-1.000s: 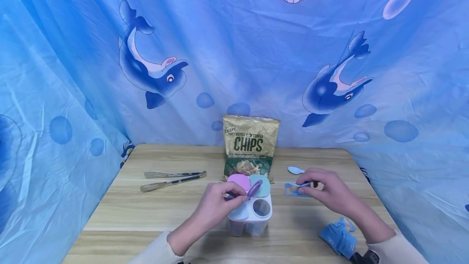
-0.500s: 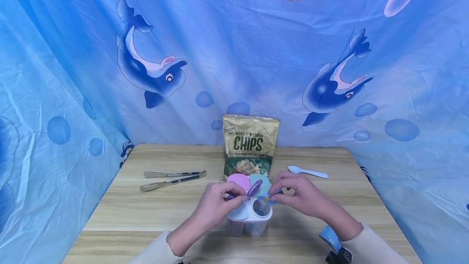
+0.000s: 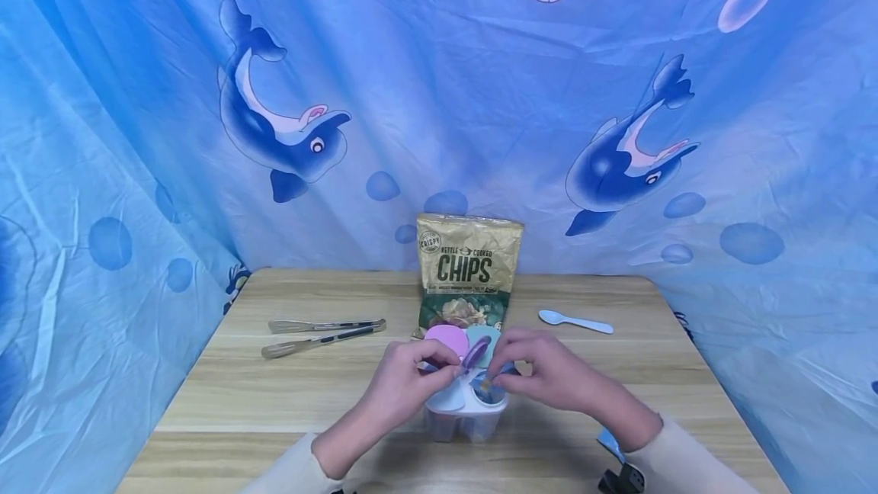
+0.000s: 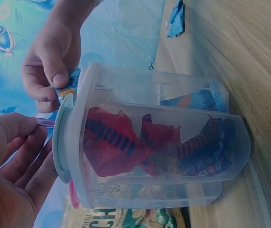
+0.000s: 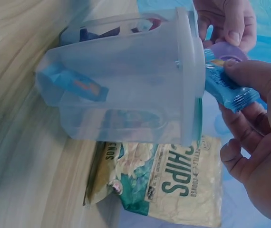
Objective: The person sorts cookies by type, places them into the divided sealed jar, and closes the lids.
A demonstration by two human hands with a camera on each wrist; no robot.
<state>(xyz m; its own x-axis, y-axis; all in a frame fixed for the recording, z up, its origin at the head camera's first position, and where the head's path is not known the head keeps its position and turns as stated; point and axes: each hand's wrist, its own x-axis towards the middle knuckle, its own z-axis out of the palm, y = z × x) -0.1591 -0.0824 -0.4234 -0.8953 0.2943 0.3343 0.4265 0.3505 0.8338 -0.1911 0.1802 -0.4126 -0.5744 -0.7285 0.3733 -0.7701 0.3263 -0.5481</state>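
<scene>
A clear storage box (image 3: 461, 425) with a white rim and several round lids stands at the table's front middle. My left hand (image 3: 405, 378) pinches its raised purple lid (image 3: 476, 354) between thumb and fingers. My right hand (image 3: 549, 373) holds a small blue wrapped snack packet (image 5: 228, 90) by thumb and fingers, at the mouth of the uncovered front-right compartment. Inside that compartment lies another blue packet (image 5: 76, 84). Red packets (image 4: 111, 141) and a dark blue one (image 4: 207, 149) show through the wall of a neighbouring compartment. Pink (image 3: 447, 339) and pale blue (image 3: 449, 400) lids lie flat.
A gold and green chips bag (image 3: 468, 269) stands upright behind the box. Metal tongs (image 3: 322, 338) lie on the left of the wooden table (image 3: 274, 395). At the right lies a pale blue spoon (image 3: 576, 322). Blue packaging (image 3: 609, 442) shows partly beneath my right forearm.
My right hand has carried the blue packet from beside the spoon leftward to the compartment's mouth. My left hand has stayed on the purple lid.
</scene>
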